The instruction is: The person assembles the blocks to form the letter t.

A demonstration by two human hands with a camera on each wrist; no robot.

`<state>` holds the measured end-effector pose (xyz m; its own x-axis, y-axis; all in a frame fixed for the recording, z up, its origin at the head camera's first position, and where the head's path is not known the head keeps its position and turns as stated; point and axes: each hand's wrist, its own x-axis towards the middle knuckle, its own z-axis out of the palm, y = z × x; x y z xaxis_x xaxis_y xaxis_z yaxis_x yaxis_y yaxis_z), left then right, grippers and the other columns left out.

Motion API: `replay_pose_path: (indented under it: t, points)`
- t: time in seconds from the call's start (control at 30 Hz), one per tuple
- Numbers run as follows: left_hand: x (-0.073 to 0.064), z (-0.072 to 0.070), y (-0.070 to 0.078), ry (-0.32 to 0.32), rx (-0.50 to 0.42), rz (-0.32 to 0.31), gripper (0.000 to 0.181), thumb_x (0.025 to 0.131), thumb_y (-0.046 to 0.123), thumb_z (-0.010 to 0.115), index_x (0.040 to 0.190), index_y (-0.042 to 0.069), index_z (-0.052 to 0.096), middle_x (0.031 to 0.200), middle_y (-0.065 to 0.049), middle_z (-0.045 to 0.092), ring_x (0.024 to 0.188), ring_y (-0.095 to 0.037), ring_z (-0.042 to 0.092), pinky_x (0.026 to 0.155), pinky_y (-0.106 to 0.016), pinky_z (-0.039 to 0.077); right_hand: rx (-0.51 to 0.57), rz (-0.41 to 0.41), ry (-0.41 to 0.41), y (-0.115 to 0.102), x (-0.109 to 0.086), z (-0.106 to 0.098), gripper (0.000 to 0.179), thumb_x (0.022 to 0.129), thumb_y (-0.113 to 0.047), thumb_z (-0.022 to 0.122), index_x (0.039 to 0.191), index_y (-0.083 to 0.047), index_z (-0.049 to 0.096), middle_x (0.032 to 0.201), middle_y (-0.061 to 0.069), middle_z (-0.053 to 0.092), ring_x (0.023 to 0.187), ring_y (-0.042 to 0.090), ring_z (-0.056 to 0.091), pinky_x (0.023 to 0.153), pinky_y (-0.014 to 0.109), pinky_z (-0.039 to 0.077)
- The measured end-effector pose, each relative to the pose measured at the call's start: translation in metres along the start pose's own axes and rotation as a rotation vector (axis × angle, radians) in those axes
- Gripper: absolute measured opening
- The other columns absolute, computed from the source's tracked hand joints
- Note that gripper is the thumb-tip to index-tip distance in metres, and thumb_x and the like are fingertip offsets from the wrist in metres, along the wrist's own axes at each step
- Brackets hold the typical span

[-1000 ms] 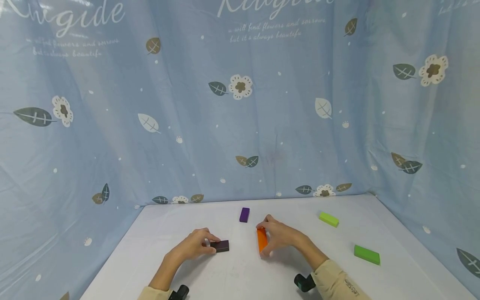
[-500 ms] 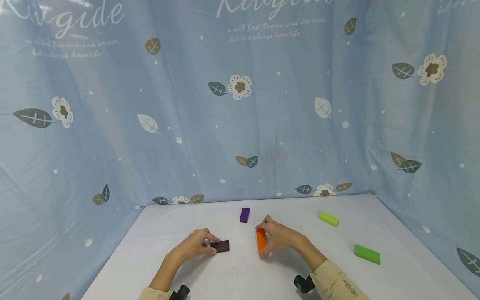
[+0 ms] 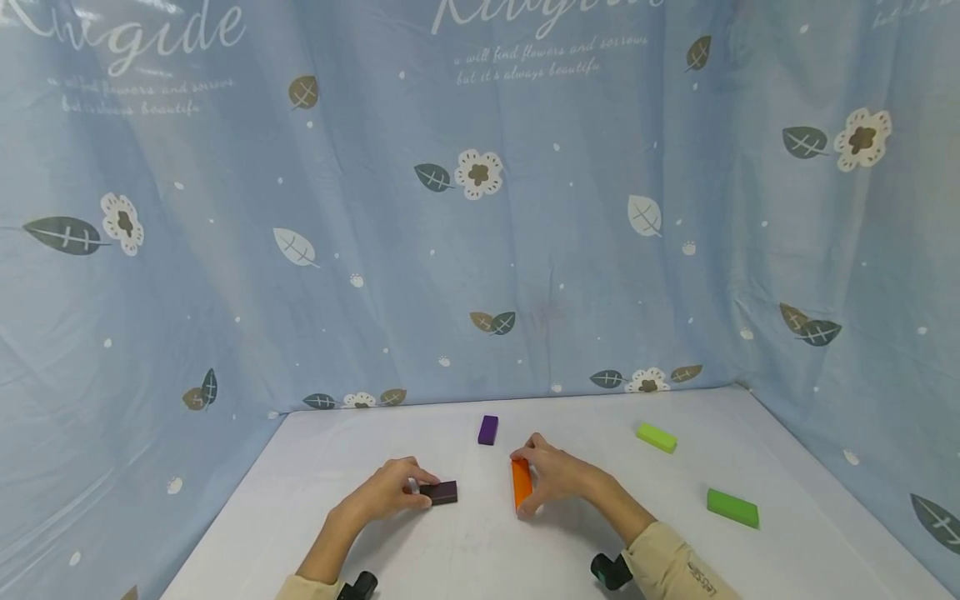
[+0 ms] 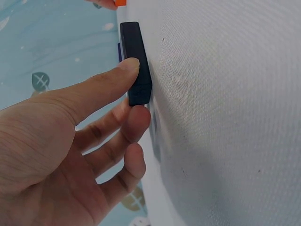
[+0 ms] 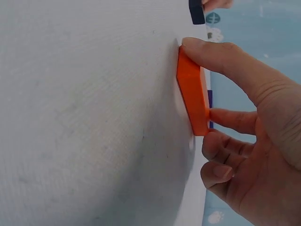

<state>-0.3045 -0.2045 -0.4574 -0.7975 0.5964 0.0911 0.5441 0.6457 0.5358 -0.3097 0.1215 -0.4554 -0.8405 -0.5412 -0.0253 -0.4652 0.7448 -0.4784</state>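
A black rectangular block [image 3: 442,492] lies on the white table left of centre. My left hand [image 3: 390,490] pinches its left end; in the left wrist view the thumb presses the block's near face, while the index finger is mostly hidden behind. Right of it is an orange rectangular block [image 3: 522,483], standing lengthwise away from me. Its two ends are held between the thumb and fingers of my right hand [image 3: 557,472]. In the right wrist view the orange block [image 5: 192,96] touches the thumb at one end and the fingers near the other.
Behind the hands lies a purple block [image 3: 488,430]. A lime-green block [image 3: 657,437] and a larger green block [image 3: 732,508] lie to the right. The white table [image 3: 480,558] meets a blue patterned curtain [image 3: 480,250] at its back and sides.
My right hand and the orange block have shifted very slightly toward the left. The left hand and the black block look unmoved.
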Motion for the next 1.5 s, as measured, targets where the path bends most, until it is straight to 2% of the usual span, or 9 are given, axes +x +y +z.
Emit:
replay_pose_path:
  t: [0.37, 0.6, 0.73, 0.8, 1.0, 1.17, 1.5]
  points:
    - [-0.002, 0.001, 0.001, 0.002, -0.006, -0.008, 0.031, 0.084, 0.015, 0.077, 0.113, 0.004, 0.074, 0.088, -0.003, 0.062, 0.073, -0.003, 0.054, 0.067, -0.019, 0.049, -0.029, 0.008, 0.013, 0.000, -0.006, 0.001, 0.085, 0.069, -0.049, 0.086, 0.138, -0.011, 0.054, 0.122, 0.005, 0.048, 0.091, 0.012, 0.053, 0.081, 0.026, 0.053]
    - [-0.002, 0.001, 0.001, -0.002, -0.004, -0.018, 0.031, 0.084, 0.016, 0.077, 0.113, 0.006, 0.074, 0.088, -0.002, 0.061, 0.072, -0.002, 0.052, 0.066, -0.019, 0.047, -0.009, -0.013, 0.024, 0.001, -0.010, 0.000, 0.082, 0.074, -0.051, 0.081, 0.139, -0.009, 0.053, 0.127, 0.009, 0.050, 0.096, 0.017, 0.058, 0.090, 0.038, 0.056]
    - [-0.001, 0.000, 0.002, 0.000, -0.002, -0.014, 0.031, 0.084, 0.015, 0.076, 0.113, 0.005, 0.074, 0.088, -0.003, 0.061, 0.072, -0.003, 0.052, 0.065, -0.019, 0.047, -0.009, -0.018, 0.030, 0.000, -0.016, -0.002, 0.074, 0.080, -0.050, 0.077, 0.138, -0.011, 0.054, 0.131, 0.011, 0.048, 0.083, 0.015, 0.055, 0.076, 0.029, 0.055]
    - [-0.001, 0.000, 0.002, 0.000, -0.003, -0.010, 0.031, 0.085, 0.015, 0.076, 0.114, 0.005, 0.074, 0.088, -0.003, 0.061, 0.072, -0.003, 0.052, 0.066, -0.019, 0.047, -0.019, -0.009, 0.028, -0.001, -0.019, -0.003, 0.072, 0.081, -0.050, 0.076, 0.139, -0.013, 0.054, 0.133, 0.011, 0.047, 0.082, 0.014, 0.054, 0.074, 0.029, 0.054]
    - [-0.001, 0.000, 0.004, 0.004, -0.001, -0.003, 0.030, 0.085, 0.014, 0.076, 0.114, 0.005, 0.074, 0.089, -0.005, 0.062, 0.073, -0.005, 0.054, 0.067, -0.019, 0.048, -0.101, -0.011, 0.039, -0.001, -0.025, 0.002, 0.072, 0.083, -0.052, 0.073, 0.142, -0.017, 0.052, 0.136, 0.006, 0.046, 0.095, 0.019, 0.059, 0.086, 0.042, 0.056]
    - [0.000, 0.000, 0.003, 0.005, 0.003, 0.001, 0.030, 0.085, 0.014, 0.075, 0.113, 0.004, 0.074, 0.088, -0.004, 0.062, 0.074, -0.005, 0.056, 0.067, -0.019, 0.049, -0.144, -0.041, 0.060, 0.000, -0.028, 0.005, 0.071, 0.085, -0.053, 0.070, 0.143, -0.017, 0.050, 0.136, 0.005, 0.045, 0.095, 0.017, 0.058, 0.085, 0.039, 0.056]
    - [-0.001, 0.000, 0.004, 0.005, 0.000, -0.004, 0.030, 0.085, 0.013, 0.076, 0.113, 0.003, 0.074, 0.088, -0.005, 0.062, 0.073, -0.006, 0.056, 0.066, -0.018, 0.048, -0.159, -0.028, 0.053, -0.001, -0.027, 0.007, 0.069, 0.086, -0.054, 0.068, 0.143, -0.018, 0.051, 0.138, 0.006, 0.046, 0.099, 0.017, 0.057, 0.088, 0.043, 0.055]
